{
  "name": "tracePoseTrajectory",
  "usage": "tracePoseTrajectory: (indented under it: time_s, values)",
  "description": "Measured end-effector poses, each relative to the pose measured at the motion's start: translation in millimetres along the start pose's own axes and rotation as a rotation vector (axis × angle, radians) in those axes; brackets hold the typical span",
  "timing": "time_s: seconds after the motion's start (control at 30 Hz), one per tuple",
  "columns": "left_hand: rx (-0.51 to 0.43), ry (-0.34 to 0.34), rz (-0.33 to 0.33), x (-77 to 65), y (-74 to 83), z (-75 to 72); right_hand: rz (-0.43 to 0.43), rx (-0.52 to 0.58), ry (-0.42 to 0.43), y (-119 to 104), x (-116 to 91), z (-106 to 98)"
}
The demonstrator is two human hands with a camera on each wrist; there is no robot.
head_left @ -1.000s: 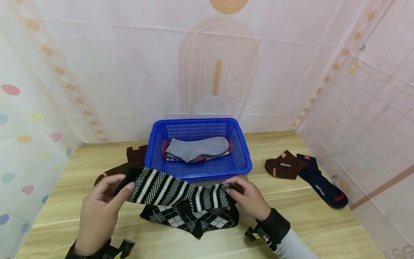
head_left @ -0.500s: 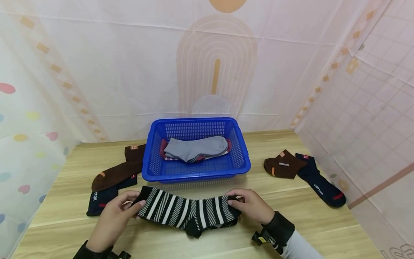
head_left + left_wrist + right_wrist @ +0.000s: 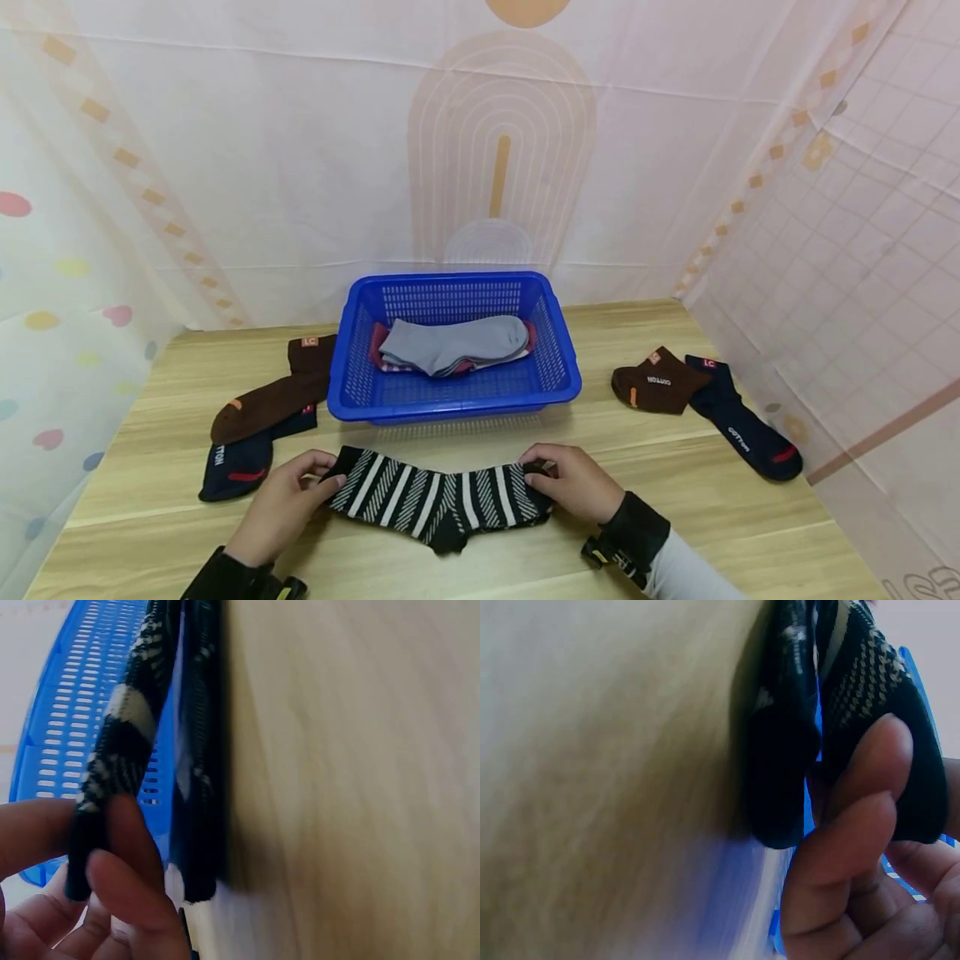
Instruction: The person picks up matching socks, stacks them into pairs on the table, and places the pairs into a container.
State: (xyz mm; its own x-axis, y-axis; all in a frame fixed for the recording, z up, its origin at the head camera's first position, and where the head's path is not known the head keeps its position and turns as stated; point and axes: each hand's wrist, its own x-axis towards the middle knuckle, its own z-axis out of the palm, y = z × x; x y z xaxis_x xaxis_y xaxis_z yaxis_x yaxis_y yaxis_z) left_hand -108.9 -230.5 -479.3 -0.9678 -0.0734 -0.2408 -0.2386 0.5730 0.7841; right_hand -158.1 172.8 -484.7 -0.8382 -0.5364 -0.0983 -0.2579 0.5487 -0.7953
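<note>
A black-and-white striped sock [image 3: 420,500] stretches sideways between both hands, heel pointing toward the person. My left hand [image 3: 288,500] pinches its cuff end between thumb and fingers. At the toe end, my right hand [image 3: 577,483] pinches the sock the same way. Directly beneath it, a dark argyle sock [image 3: 196,765] lies on the table, seen edge-on in the left wrist view and nearly all hidden in the head view. The right wrist view also shows this lower sock [image 3: 780,780], with a narrow gap between it and the striped sock's toe.
A blue basket [image 3: 457,410] stands behind the hands, holding folded grey socks [image 3: 457,343] over reddish ones. To the left lie a brown sock [image 3: 273,407] and a navy sock [image 3: 240,471]. Another brown sock [image 3: 660,382] and navy sock [image 3: 746,429] lie right.
Both hands have lowered the striped sock toward the person, straightening it and bringing it over the argyle sock, which it now covers. The navy sock at the left has come into view.
</note>
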Motion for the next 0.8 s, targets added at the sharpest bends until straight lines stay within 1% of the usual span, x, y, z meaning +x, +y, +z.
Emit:
tracePoseTrajectory:
  time_s: [0.1, 0.2, 0.33, 0.43, 0.57, 0.67, 0.8]
  values:
    - [0.098, 0.010, 0.037, 2.9, 1.0, -0.4, 0.008, -0.013, -0.003, 0.3, 0.1, -1.3]
    - [0.106, -0.001, 0.034, 4.3, 1.2, 1.0, 0.018, -0.007, -0.009, 1.4, 0.2, -2.9]
    - [0.093, -0.019, 0.005, 5.4, 1.5, 2.8, 0.016, -0.031, -0.006, 2.5, 0.7, -4.7]
    - [0.148, -0.020, 0.006, 6.4, 3.4, 3.3, 0.007, -0.079, 0.006, 2.1, 1.6, -5.7]
    - [0.260, -0.020, 0.036, 7.6, 5.4, 3.4, 0.006, -0.123, 0.018, 1.0, 2.3, -6.1]
    - [0.302, -0.027, 0.051, 7.7, 5.4, 3.4, 0.010, -0.135, 0.022, 0.9, 2.1, -6.1]
    - [0.326, -0.029, 0.054, 7.5, 5.3, 3.0, 0.022, -0.161, 0.037, 1.9, 1.4, -5.9]
